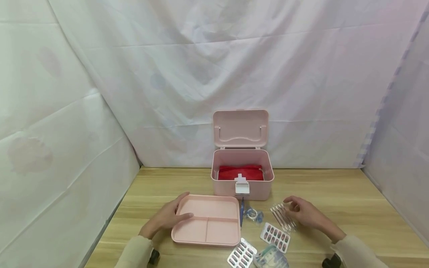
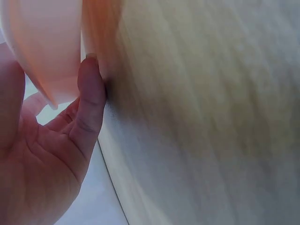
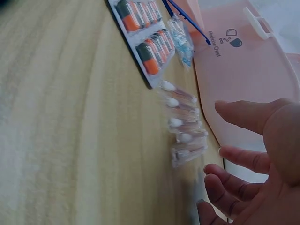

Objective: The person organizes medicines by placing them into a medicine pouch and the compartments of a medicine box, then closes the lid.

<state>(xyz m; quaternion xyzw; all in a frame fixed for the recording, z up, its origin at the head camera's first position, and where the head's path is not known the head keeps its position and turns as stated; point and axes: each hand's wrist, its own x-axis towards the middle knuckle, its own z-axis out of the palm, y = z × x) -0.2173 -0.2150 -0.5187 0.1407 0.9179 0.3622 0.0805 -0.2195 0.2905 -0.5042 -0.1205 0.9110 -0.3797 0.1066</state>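
A shallow pink tray (image 1: 207, 205) with three compartments lies on the table. My left hand (image 1: 167, 216) grips its left edge, thumb over the rim; in the left wrist view, the fingers (image 2: 91, 98) curl against its outer side. Above the right side of the table, my right hand (image 1: 303, 212) hovers beside a row of individually wrapped cotton swabs (image 1: 281, 216). The right wrist view shows its fingers loosely bent, apart from the swabs (image 3: 183, 124) and holding nothing. Behind the tray stands a pink medicine chest (image 1: 258, 190), lid up, with a red pouch (image 1: 241, 173) inside.
Two capsule blister packs (image 1: 275, 237) lie near the front, beside a clear packet (image 1: 271, 257) with green and white contents. A slim blue tool (image 1: 241, 216) and a small clear bag with blue parts (image 1: 253, 215) lie before the chest. White cloth (image 1: 201, 82) hangs behind.
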